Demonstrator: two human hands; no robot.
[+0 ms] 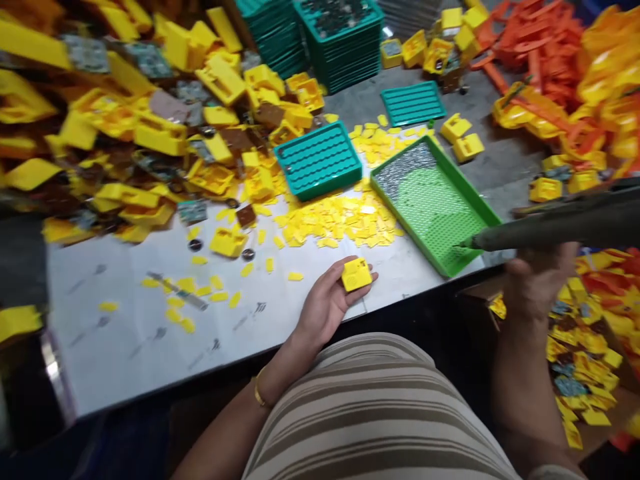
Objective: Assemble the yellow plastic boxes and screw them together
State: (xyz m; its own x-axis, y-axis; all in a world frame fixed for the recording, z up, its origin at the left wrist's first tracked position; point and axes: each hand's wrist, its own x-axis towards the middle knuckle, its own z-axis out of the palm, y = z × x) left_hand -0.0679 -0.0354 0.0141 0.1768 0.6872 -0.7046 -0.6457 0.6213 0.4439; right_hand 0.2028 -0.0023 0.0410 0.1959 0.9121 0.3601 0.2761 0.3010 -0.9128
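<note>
A small yellow plastic housing [357, 274] rests in my left hand [323, 303], its fingers closed around it just above the table's front edge. My right hand [539, 277] grips a dark, slightly blurred power screwdriver [565, 223]. The driver's narrow tip points left, over the near end of a light green tray [484, 207]; I cannot tell whether it touches the tray. Small silver screws [407, 163] are heaped at the tray's far end. Left of that tray, a pile of small flat yellow pieces [345, 220] lies around a teal ridged tray [320, 160].
A large heap of yellow housings [140, 133] and circuit boards covers the back left. Stacked dark green trays [340, 57] stand at the back. Orange parts [545, 53] pile up at the right. Below them, a box [620, 420] holds more yellow pieces. A slim metal tool [183, 293] lies at left.
</note>
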